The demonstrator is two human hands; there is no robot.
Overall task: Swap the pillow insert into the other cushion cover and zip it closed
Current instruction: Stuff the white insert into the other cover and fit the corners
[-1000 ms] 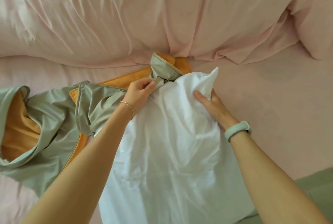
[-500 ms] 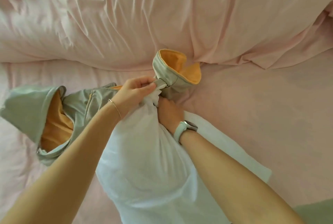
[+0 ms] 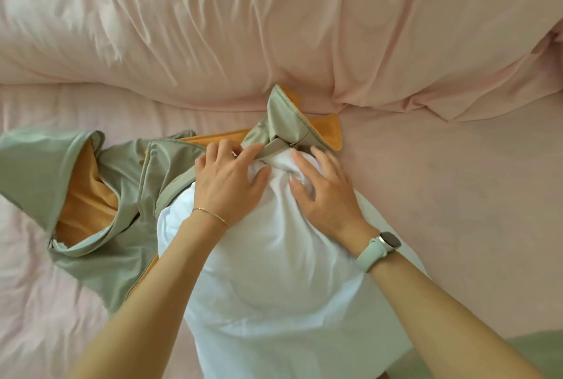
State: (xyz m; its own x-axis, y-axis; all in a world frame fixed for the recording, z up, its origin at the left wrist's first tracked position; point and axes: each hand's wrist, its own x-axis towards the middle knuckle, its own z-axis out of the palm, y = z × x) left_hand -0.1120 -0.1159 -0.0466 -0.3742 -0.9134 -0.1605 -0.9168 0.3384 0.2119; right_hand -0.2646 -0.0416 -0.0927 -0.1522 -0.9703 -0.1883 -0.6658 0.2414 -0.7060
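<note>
A white pillow insert (image 3: 283,281) lies on the pink bed, its far end bunched against the mouth of a sage-green cushion cover with an orange lining (image 3: 286,126). My left hand (image 3: 231,177) lies flat on the insert's far end, its fingertips touching the cover's edge strip. My right hand (image 3: 323,189) presses spread fingers into the white fabric just below the cover's opening. The rest of the green cover (image 3: 100,196) sprawls to the left, folded open so the orange inside shows. Whether this is one cover or two I cannot tell.
A bulky pink duvet (image 3: 274,22) fills the far side of the bed right behind the cover. Pink sheet (image 3: 457,196) stretches to the right. A green patch (image 3: 536,351) shows at the bottom right corner.
My left hand has let go of the cover's edge and now lies flat. My right hand has come out from the bunched insert and spreads on top of it.
</note>
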